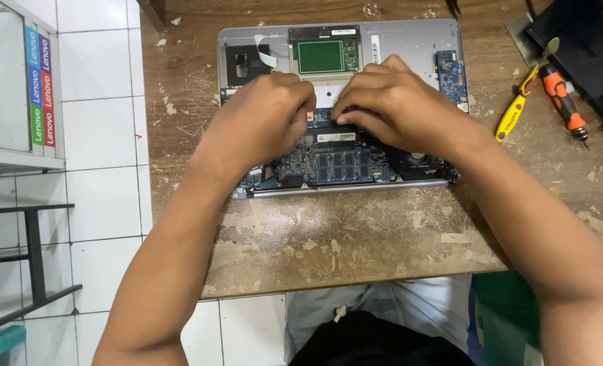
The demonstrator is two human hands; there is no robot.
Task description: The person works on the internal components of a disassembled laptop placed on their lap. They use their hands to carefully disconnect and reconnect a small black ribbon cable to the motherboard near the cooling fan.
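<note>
An opened silver laptop (396,41) lies bottom-up on a worn wooden table (355,237), its blue circuit board (338,166) and green trackpad board (320,55) exposed. My left hand (264,115) and my right hand (393,102) rest side by side over the middle of the board, fingers curled down and pressing on a dark part between them. What the fingertips pinch is hidden under the hands. A small fan (416,161) shows just right of the memory chips.
A yellow-handled tool (515,108) and an orange-and-black screwdriver (564,98) lie at the right, beside a black case (586,41). White floor tiles, a black metal shelf frame (33,257) and a glass-fronted cabinet (10,81) are at the left.
</note>
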